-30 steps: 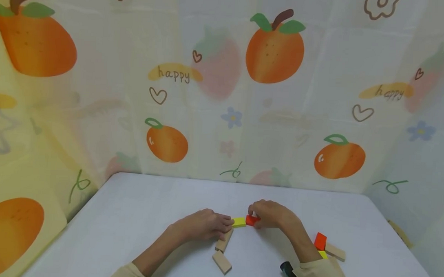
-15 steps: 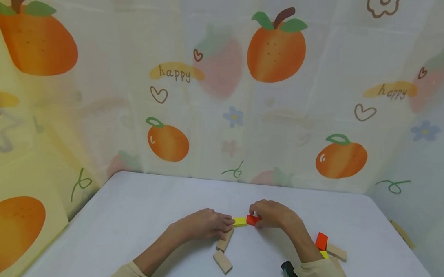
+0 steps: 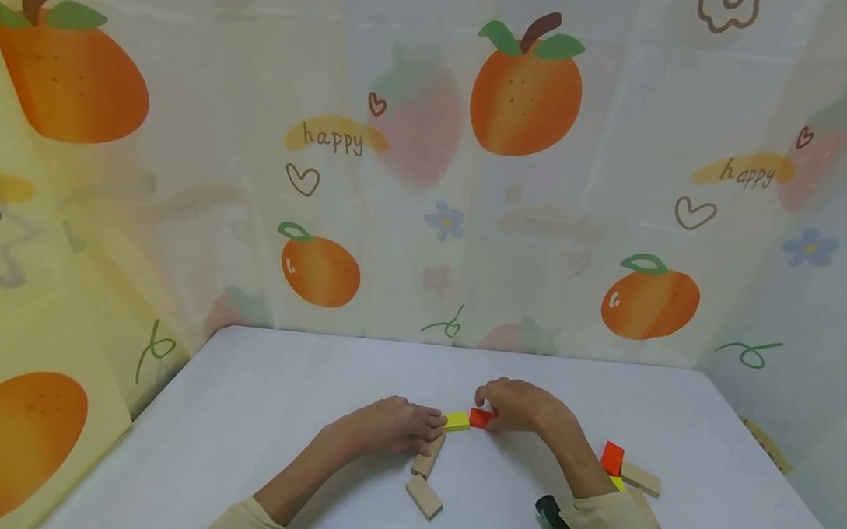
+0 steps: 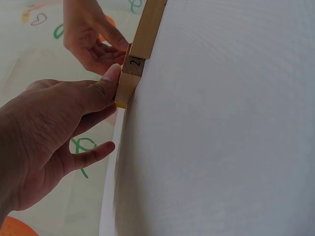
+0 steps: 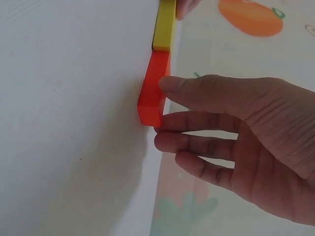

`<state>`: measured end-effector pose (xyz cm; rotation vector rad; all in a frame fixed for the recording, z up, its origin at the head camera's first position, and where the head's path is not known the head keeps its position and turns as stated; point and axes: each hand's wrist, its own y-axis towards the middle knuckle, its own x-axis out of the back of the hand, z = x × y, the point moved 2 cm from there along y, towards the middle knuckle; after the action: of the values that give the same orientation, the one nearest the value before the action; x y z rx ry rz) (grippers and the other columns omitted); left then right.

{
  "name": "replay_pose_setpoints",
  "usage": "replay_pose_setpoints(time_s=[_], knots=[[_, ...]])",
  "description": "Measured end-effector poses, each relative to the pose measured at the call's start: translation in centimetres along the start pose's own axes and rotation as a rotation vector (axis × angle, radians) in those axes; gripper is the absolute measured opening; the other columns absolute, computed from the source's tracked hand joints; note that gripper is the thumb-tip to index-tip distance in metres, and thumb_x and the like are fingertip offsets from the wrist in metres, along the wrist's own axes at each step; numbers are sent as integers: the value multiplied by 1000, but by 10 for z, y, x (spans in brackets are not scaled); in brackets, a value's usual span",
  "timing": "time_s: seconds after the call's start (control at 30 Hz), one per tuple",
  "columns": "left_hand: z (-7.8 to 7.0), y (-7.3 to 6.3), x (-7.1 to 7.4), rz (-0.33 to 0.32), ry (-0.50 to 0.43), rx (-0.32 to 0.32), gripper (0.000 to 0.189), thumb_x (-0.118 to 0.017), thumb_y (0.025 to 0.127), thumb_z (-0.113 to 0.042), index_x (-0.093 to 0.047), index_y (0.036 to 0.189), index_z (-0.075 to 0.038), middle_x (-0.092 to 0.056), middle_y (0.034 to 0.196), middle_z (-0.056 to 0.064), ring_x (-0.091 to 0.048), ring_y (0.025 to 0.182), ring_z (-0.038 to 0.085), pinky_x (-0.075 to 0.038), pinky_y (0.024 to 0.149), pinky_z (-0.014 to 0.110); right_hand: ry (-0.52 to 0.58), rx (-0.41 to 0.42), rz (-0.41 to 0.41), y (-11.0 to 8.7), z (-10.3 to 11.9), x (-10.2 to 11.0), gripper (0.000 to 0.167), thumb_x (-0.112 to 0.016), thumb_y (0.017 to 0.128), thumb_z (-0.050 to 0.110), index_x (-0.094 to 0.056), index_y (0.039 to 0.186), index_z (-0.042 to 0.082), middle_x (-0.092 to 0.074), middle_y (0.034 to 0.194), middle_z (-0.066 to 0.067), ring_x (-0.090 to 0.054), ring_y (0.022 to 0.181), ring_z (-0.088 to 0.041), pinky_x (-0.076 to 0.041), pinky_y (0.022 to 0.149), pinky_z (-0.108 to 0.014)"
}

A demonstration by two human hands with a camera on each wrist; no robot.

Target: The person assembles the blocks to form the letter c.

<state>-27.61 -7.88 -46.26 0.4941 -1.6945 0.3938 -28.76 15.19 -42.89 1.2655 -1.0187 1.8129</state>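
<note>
On the surface, a wooden block is pinched by the left hand and the red block by the right hand, so the yellow block between could be skewed by too firm a push.

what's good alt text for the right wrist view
A person's right grip pinches a red block on a white table, end to end with a yellow block, against a fruit-patterned backdrop. Part of the left grip shows at the top edge.
</note>
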Motion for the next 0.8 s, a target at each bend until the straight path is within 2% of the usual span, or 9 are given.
replay_pose_setpoints(time_s=[0.33,0.8], knots=[[1,1,-3,-10,-11,-11,40,-74,97,-30,-71,135,-16,-67,144,-1,-61,139,11,-54,111,32,1,7,11,-3,1,0,29,-84,89,13,-74,115,14,-67,92,2,-56,85,-14,-60,86,-36],[0,1,0,7,-27,19,40,-73,97,-30,-70,135,-17,-67,144,-2,-61,139,11,-53,112,33,46,-22,18,-5,-3,5,35,-83,89,16,-71,122,18,-66,97,1,-57,92,-16,-59,89,-40]])
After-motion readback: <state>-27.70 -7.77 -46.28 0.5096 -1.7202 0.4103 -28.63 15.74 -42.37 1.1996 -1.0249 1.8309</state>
